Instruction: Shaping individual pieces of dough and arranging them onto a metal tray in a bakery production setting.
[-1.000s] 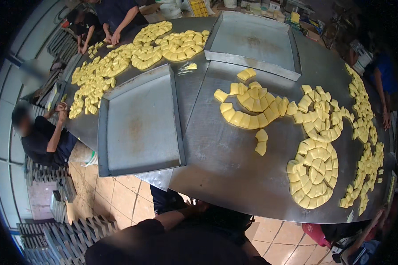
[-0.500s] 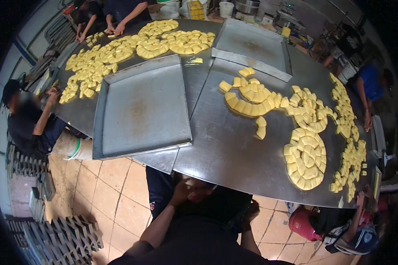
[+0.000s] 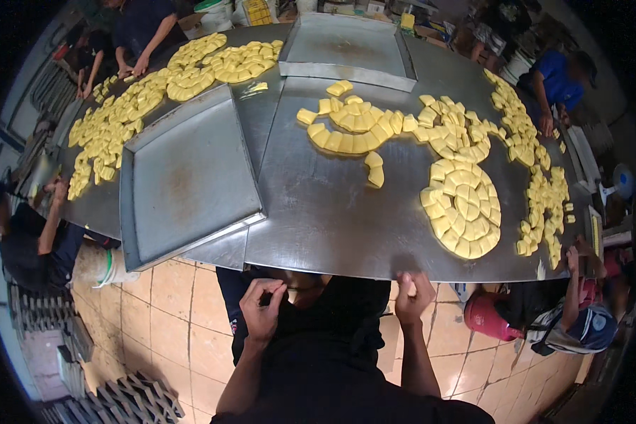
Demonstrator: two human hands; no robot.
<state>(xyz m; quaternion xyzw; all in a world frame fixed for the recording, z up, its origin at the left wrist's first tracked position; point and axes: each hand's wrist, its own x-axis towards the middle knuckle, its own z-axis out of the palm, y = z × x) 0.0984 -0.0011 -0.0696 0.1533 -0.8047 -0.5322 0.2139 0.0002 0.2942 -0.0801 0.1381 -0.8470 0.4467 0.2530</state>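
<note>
My left hand [image 3: 262, 308] is raised just below the table's front edge. Its thumb and fingertips are curled together into a ring, with nothing visible inside. At the same edge, further right, my right hand [image 3: 414, 299] has its fingers bent in toward the thumb, and I see nothing in them. Beyond it on the metal table [image 3: 318, 219] lies a round, flat coil of yellow dough pieces [image 3: 463, 208]. A large shallow metal tray [image 3: 191, 177] sits left of centre, over the table's front edge. An arc of cut dough pieces [image 3: 353, 141] lies near the middle.
Another metal tray [image 3: 350, 49] is at the back. Many dough pieces [image 3: 113, 116] cover the far left, and more [image 3: 544, 198] line the right side. Several people work around the table. A white bucket [image 3: 109, 265] and grey slatted stacks [image 3: 120, 399] stand on the tiled floor.
Both hands have come up from my lap to the table's front edge and moved apart. The view has turned right, so the trays and dough appear further left.
</note>
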